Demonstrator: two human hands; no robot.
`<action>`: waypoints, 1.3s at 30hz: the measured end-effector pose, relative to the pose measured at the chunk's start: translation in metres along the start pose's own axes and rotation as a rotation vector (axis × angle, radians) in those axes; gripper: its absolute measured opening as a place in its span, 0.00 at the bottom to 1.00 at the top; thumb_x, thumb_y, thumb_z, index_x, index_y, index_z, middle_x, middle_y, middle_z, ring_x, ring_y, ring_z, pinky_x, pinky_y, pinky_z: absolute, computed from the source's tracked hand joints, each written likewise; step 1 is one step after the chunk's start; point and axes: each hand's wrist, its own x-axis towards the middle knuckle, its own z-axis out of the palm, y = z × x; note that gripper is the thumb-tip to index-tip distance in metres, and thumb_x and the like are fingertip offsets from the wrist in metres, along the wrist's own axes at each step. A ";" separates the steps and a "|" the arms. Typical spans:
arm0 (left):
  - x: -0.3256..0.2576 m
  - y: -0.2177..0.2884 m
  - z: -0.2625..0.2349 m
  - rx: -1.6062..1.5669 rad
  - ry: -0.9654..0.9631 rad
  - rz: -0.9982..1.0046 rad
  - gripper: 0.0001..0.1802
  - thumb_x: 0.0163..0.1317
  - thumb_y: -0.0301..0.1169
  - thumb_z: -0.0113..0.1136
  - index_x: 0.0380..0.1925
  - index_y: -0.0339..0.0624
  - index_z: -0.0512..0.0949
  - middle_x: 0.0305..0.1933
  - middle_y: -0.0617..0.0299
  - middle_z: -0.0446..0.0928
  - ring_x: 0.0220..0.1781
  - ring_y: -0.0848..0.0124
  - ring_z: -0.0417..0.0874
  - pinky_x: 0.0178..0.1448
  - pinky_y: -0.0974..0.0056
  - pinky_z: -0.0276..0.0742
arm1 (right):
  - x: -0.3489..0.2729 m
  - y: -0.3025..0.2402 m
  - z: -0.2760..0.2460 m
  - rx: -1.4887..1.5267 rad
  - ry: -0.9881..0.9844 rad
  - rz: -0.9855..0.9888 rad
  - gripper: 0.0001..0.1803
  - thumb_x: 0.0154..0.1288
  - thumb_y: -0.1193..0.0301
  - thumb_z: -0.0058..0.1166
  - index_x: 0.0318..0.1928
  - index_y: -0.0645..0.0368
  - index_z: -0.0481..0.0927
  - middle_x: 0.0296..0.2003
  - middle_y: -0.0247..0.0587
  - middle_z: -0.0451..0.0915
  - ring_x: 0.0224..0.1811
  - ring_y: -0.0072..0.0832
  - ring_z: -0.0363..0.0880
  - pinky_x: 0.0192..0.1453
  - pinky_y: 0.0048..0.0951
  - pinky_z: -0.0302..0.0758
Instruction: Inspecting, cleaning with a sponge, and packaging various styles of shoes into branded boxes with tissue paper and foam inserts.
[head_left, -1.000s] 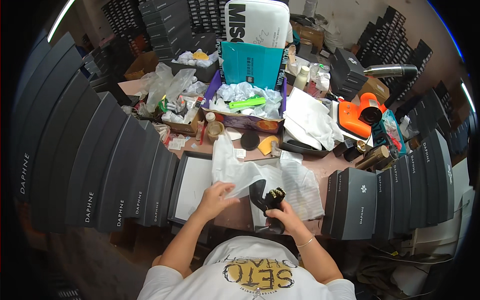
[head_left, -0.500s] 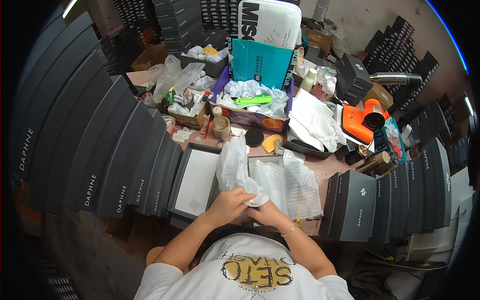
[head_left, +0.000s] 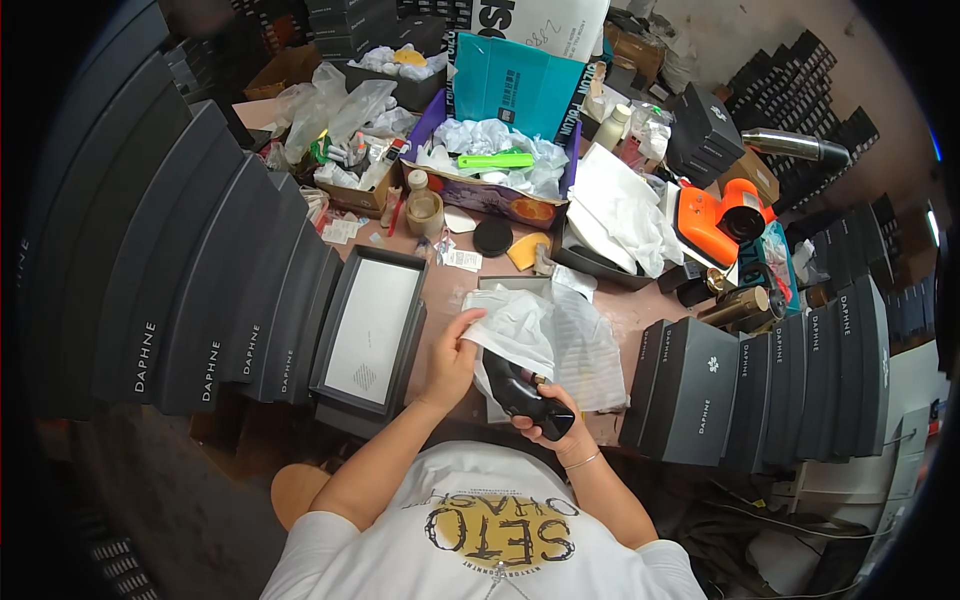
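Note:
My right hand (head_left: 562,422) grips a glossy black shoe (head_left: 512,388) by its near end. The shoe's far end is out of sight inside a thin white bag or sheet of tissue paper (head_left: 515,328). On the left side, my left hand (head_left: 452,362) pinches the edge of that white wrapping. Beneath both hands sits a box partly hidden by them, with translucent wrapping sheets (head_left: 592,350) spread over its right side. A dark grey box piece (head_left: 371,330) with a white inside lies left of my left hand.
Dark shoe boxes line the left (head_left: 205,270) and right (head_left: 705,390). Farther back are a purple box (head_left: 480,192) of crumpled paper, a bottle (head_left: 424,205), a black round lid (head_left: 492,237), a yellow sponge (head_left: 527,250), an orange device (head_left: 715,220) and a box of white paper (head_left: 615,215).
The black shoe has come into view in my right hand, its far end inside the white wrapping. My left hand has moved up and left along the wrapping. The whole view has shifted slightly.

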 end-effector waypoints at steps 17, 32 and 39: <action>-0.029 0.058 0.050 0.355 -0.518 0.768 0.22 0.44 0.19 0.62 0.44 0.40 0.80 0.25 0.58 0.75 0.24 0.62 0.78 0.28 0.62 0.75 | 0.024 -0.008 0.063 -0.877 0.433 -0.909 0.18 0.72 0.65 0.41 0.56 0.60 0.71 0.54 0.46 0.74 0.54 0.34 0.76 0.57 0.37 0.75; -0.059 0.034 0.061 0.440 -0.739 0.769 0.23 0.45 0.21 0.64 0.45 0.38 0.78 0.27 0.59 0.73 0.26 0.65 0.79 0.29 0.64 0.76 | 0.029 -0.013 0.061 -1.509 0.503 -1.064 0.18 0.68 0.68 0.47 0.56 0.60 0.72 0.50 0.43 0.76 0.50 0.33 0.77 0.55 0.33 0.76; -0.062 0.033 -0.023 0.290 -0.455 0.174 0.55 0.51 0.40 0.73 0.72 0.44 0.46 0.60 0.50 0.66 0.59 0.62 0.72 0.62 0.58 0.70 | 0.007 -0.005 0.059 -1.362 0.433 -0.940 0.18 0.66 0.70 0.49 0.56 0.60 0.72 0.48 0.42 0.77 0.49 0.32 0.77 0.54 0.31 0.76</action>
